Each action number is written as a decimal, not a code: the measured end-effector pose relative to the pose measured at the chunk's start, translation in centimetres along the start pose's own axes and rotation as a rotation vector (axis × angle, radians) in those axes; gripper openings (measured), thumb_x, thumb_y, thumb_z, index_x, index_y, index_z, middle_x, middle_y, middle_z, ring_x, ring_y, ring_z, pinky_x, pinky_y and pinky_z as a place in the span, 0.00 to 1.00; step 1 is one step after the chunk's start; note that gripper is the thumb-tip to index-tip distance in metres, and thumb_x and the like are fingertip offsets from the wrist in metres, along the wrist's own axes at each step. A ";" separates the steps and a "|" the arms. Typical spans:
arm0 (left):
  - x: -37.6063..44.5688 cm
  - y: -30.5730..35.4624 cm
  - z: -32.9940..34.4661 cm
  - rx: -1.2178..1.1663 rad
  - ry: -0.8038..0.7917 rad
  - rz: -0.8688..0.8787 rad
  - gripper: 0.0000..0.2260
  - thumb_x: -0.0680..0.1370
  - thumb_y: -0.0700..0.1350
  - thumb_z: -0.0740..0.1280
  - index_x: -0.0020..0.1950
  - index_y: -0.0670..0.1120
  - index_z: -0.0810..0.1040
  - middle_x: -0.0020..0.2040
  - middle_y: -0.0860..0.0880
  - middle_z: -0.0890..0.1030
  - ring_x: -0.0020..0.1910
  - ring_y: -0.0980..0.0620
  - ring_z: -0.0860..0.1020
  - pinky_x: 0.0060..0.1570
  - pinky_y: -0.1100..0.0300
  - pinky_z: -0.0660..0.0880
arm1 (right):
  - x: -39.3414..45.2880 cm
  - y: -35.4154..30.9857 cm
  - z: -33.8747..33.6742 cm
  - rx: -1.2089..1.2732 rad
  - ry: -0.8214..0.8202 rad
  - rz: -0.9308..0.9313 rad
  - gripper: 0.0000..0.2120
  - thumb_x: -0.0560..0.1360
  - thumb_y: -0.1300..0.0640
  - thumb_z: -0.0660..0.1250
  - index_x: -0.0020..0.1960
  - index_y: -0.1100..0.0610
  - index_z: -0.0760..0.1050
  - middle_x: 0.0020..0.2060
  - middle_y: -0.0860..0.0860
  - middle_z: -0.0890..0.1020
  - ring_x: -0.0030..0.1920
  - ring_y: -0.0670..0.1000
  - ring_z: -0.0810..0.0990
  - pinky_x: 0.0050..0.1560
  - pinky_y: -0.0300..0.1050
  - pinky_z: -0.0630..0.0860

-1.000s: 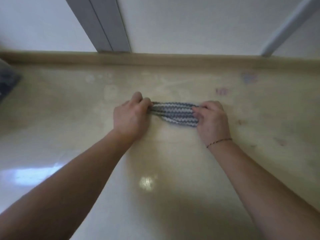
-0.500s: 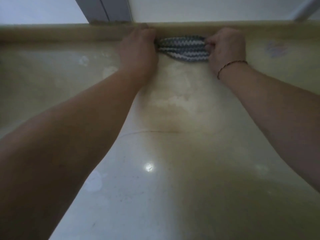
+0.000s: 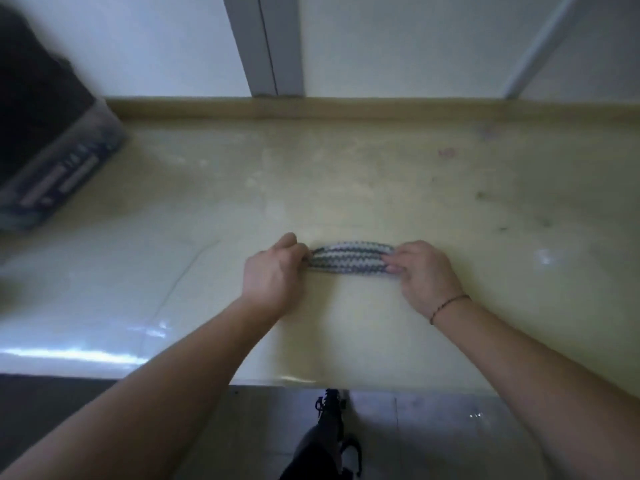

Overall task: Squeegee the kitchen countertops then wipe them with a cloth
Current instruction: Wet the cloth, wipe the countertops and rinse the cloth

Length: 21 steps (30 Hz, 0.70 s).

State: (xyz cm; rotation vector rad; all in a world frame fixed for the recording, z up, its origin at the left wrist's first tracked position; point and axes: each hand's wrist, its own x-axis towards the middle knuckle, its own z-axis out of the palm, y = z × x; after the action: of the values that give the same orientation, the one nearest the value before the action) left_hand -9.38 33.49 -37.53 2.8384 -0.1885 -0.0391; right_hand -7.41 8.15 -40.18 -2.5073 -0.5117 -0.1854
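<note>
Nearest, below the surface's front edge (image 3: 301, 381): tiled floor and a dark shoe (image 3: 329, 441), its outline smeared and hard to make out. Beyond that edge, toward the backsplash: left hand (image 3: 273, 271) and right hand (image 3: 424, 271), level with each other, about midway between front edge and backsplash. Between them, the cloth (image 3: 349, 259), grey-and-white zigzag, bunched into a narrow band lying on the surface. Long axis parallel to the front edge, running hand to hand. Left hand curled round the cloth's left end, right hand pinching the right end, fingertips (image 3: 393, 268) pressed onto the fabric; neither hand nearer than the other, one at each end. Both ends of the cloth buried under the fingers, so true length not readable. Probably mid-wipe, any coming stroke likely crossing the long axis, toward the backsplash or back to the front edge. Further out from the cloth, toward the backsplash: faint stains and specks on the right, smeary patches in the middle. At the far left, a dark printed box or bag (image 3: 59, 161), cut off by the frame, lettering illegible. Farthest, the raised backsplash (image 3: 346, 109) with grey frame uprights (image 3: 266, 46) above. No squeegee anywhere in view.
</note>
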 end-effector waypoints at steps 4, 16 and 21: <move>-9.0 0.6 -0.6 -0.003 -0.042 0.054 0.12 0.64 0.37 0.70 0.44 0.51 0.80 0.39 0.51 0.75 0.28 0.43 0.77 0.24 0.62 0.64 | -10.1 -4.4 0.0 0.074 -0.074 0.054 0.12 0.63 0.73 0.77 0.43 0.61 0.85 0.37 0.52 0.83 0.36 0.51 0.78 0.41 0.33 0.72; -15.3 -1.9 -2.3 0.076 -0.180 0.255 0.16 0.55 0.39 0.73 0.40 0.50 0.78 0.36 0.52 0.71 0.24 0.50 0.72 0.15 0.61 0.61 | -14.4 -8.9 0.4 0.055 -0.007 0.007 0.07 0.72 0.65 0.66 0.42 0.61 0.83 0.38 0.49 0.79 0.40 0.46 0.71 0.39 0.40 0.72; -17.7 -10.8 -4.9 0.055 -0.150 0.218 0.12 0.64 0.45 0.65 0.46 0.54 0.77 0.40 0.54 0.70 0.28 0.52 0.74 0.18 0.60 0.64 | -11.8 -15.4 5.5 0.138 -0.087 -0.107 0.08 0.74 0.64 0.64 0.43 0.61 0.82 0.39 0.49 0.78 0.40 0.48 0.70 0.39 0.37 0.69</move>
State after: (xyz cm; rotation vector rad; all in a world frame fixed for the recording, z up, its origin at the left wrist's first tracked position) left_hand -25.30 47.48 -35.84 2.8520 -0.5381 -0.2034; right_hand -24.22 19.26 -39.78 -2.3631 -0.6712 -0.0791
